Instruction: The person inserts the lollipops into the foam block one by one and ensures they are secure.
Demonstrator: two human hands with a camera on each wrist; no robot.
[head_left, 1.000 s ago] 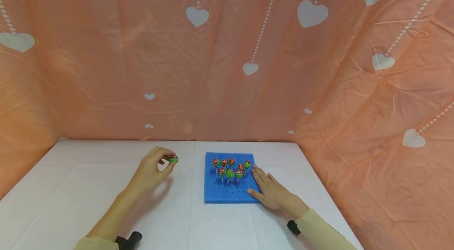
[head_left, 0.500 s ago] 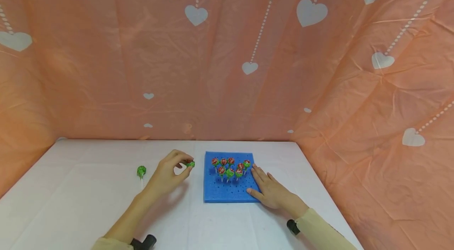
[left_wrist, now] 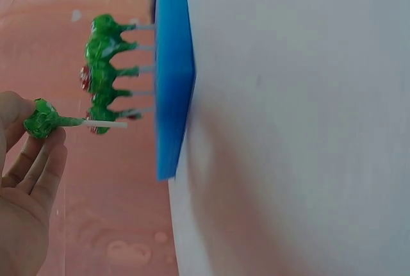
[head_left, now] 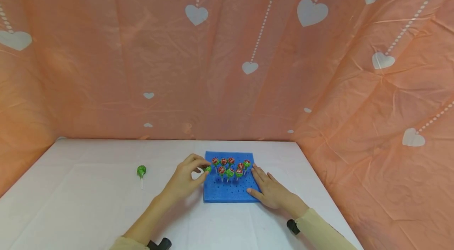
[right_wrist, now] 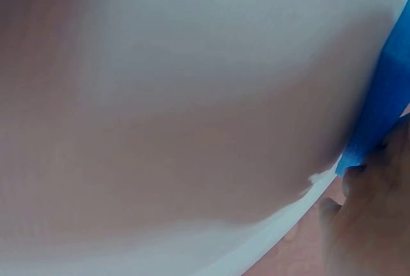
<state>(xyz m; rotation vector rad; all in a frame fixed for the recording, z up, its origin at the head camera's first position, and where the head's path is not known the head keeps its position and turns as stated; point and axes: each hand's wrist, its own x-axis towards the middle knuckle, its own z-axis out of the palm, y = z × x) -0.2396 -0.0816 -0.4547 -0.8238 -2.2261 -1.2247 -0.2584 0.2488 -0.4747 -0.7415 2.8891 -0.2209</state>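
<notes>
My left hand [head_left: 186,176] pinches a green-wrapped lollipop [left_wrist: 42,120] by its candy head, between thumb and fingers. Its white stick points down toward the table in the left wrist view, free of the board. In the head view this hand is at the left edge of a blue foam board [head_left: 228,195] dotted with small holes. Several red and green lollipops [head_left: 230,172] stand upright in the board's far half. My right hand [head_left: 271,191] lies flat with fingers spread, resting on the board's right edge.
Another green lollipop [head_left: 141,171] lies on the white table [head_left: 88,187] to the left of my left hand. An orange curtain [head_left: 227,104] with white hearts hangs behind the table and along its sides.
My left hand has moved right with the lollipop, from the open table to the board's left edge. The lollipop on the table has come into view behind it. My right hand has stayed put.
</notes>
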